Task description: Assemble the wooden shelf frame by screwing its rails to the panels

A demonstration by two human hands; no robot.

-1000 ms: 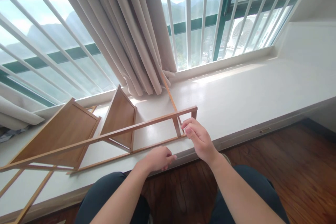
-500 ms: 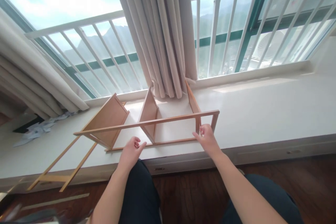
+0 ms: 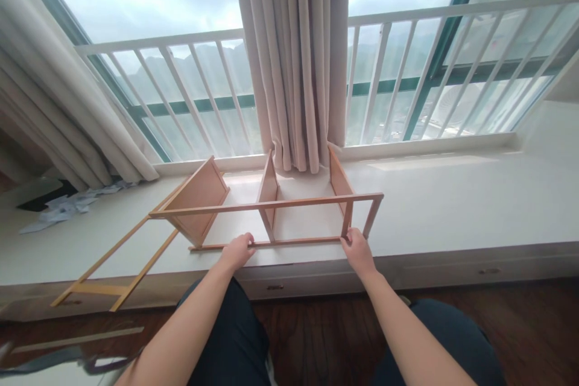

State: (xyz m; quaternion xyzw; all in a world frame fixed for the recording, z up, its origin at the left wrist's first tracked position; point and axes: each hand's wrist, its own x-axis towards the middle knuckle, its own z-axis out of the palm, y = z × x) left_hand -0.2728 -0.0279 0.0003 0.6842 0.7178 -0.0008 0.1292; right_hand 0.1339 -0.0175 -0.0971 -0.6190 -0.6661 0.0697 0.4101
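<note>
Head view, only one there is: the wooden shelf frame (image 3: 266,211) lies on its side on the white window-ledge surface (image 3: 452,205), three panels standing up toward the curtain (image 3: 294,60) at 12 o'clock. Compared with half a second back, both hands have come down onto the near bottom rail. The left hand (image 3: 237,251) was hovering open just short of the wood; now its grip is curled over the rail around 7 o'clock from the frame's middle. The right hand (image 3: 359,251) has slid down off the end upright and sits closed at the corner, roughly 5 o'clock, where the rail meets that upright. The frame itself barely shifted. My read: both hands have a proper hold on it now, so it looks ready to be lifted or turned.

A loose ladder-like side piece (image 3: 113,271) lies well off at 9 o'clock, untouched, with some crumpled paper (image 3: 63,211) further back.
</note>
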